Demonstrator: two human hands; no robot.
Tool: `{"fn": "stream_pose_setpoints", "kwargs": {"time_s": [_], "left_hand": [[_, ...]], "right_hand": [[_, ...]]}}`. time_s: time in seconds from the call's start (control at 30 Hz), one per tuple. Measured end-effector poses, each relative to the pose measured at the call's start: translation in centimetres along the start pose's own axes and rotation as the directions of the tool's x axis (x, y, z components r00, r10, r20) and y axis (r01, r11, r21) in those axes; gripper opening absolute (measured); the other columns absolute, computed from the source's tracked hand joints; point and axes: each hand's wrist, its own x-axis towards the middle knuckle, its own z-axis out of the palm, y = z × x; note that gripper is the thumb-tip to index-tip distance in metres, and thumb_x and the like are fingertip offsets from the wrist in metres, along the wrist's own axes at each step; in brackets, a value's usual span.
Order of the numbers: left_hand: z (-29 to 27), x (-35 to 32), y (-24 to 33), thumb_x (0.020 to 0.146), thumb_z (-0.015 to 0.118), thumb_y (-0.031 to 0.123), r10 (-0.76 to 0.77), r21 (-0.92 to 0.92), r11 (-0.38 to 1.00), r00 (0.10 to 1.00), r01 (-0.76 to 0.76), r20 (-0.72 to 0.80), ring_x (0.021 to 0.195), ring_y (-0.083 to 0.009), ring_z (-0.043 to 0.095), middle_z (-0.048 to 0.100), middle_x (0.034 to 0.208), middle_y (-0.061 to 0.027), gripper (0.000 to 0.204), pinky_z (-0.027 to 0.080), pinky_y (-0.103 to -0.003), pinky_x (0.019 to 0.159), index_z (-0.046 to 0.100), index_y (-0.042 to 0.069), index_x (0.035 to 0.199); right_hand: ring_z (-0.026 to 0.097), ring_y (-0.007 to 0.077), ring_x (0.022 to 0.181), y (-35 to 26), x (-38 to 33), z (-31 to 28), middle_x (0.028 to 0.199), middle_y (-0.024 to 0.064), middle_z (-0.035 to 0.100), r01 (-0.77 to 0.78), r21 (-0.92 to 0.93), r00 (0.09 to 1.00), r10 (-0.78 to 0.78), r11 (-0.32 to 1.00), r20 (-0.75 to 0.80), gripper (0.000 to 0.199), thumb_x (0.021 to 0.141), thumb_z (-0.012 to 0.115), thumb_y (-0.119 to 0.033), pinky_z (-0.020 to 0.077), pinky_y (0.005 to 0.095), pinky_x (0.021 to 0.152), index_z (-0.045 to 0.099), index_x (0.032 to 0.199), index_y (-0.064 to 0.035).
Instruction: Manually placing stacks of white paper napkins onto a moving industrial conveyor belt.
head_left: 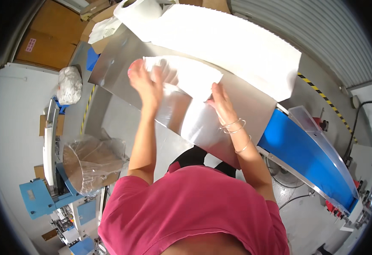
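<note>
A long stack of thin white sheets (pixel 194 74), perhaps paper or flat bags, lies on a shiny metal table (pixel 249 108) in front of me. At its left end, my left hand (pixel 148 87) has its fingers around the end and its thumb on the near side. Motion blurs it slightly. My right hand (pixel 223 106) grips the right end, fingers along the end and thumb low at the near corner. Behind the stack stretches a much longer row of white sheets (pixel 232 46), overexposed, with a fine jagged far edge.
A white roll (pixel 139 15) stands at the far left of the table. To the right runs a blue conveyor belt (pixel 300 155) with a clear side guard (pixel 322 136). On the left are a plastic-lined box (pixel 94 161), a blue machine housing (pixel 37 197) and a wrapped white bundle (pixel 69 85).
</note>
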Motion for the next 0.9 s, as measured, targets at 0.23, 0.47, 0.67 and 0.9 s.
{"fn": "stream_pose_setpoints", "kwargs": {"time_s": [0.23, 0.47, 0.67, 0.9], "left_hand": [[-1.4, 5.4, -6.7, 0.084, 0.054, 0.044, -0.459, 0.179, 0.876, 0.658, 0.448, 0.597, 0.088, -0.0353, 0.063, 0.067, 0.089, -0.017, 0.043, 0.047, -0.04, 0.078, 0.068, 0.006, 0.097], [-0.8, 4.6, -2.1, 0.08, 0.068, 0.03, -0.139, -0.127, 0.928, 0.643, 0.35, 0.753, 0.079, -0.026, 0.064, 0.066, 0.086, -0.0184, 0.045, 0.048, -0.035, 0.069, 0.059, -0.005, 0.107], [1.1, -0.2, -0.7, 0.078, 0.075, 0.033, 0.03, -0.193, 0.421, 0.199, 0.886, 0.979, 0.094, -0.0171, 0.057, 0.061, 0.1, -0.0119, 0.064, 0.044, -0.032, 0.082, 0.046, -0.006, 0.121], [-1.0, -1.5, 6.2, 0.078, 0.072, 0.041, 0.138, -0.054, 0.51, -0.02, 0.859, 0.99, 0.124, -0.0283, 0.045, 0.053, 0.127, -0.02, 0.08, 0.03, -0.038, 0.106, 0.041, -0.009, 0.132]], "right_hand": [[0.049, 0.0271, 0.115, -0.6, 2.9, 2.9, 0.12, 0.0199, 0.052, 0.209, -0.525, 0.904, -0.367, 0.825, -0.217, 0.07, 0.088, 0.058, -0.047, 0.0422, 0.0366, 0.095, 0.039, 0.13, 0.0049], [0.056, 0.0192, 0.106, -1.8, 1.2, 1.9, 0.116, 0.0129, 0.056, 0.259, -0.225, 0.939, -0.3, 0.939, -0.167, 0.061, 0.081, 0.072, -0.022, 0.0455, 0.0319, 0.093, 0.042, 0.127, 0.0043], [0.055, 0.0172, 0.102, -3.3, -8.9, -3.0, 0.113, 0.011, 0.059, 0.108, -0.412, 0.896, -0.268, 0.905, -0.353, 0.056, 0.086, 0.066, -0.03, 0.0441, 0.0304, 0.09, 0.049, 0.126, 0.0048], [0.056, 0.0122, 0.095, -2.9, -13.5, -5.9, 0.105, 0.0072, 0.062, -0.052, -0.247, 0.758, -0.123, 0.968, -0.64, 0.05, 0.088, 0.062, -0.036, 0.0442, 0.0257, 0.082, 0.058, 0.117, 0.0042]]}}
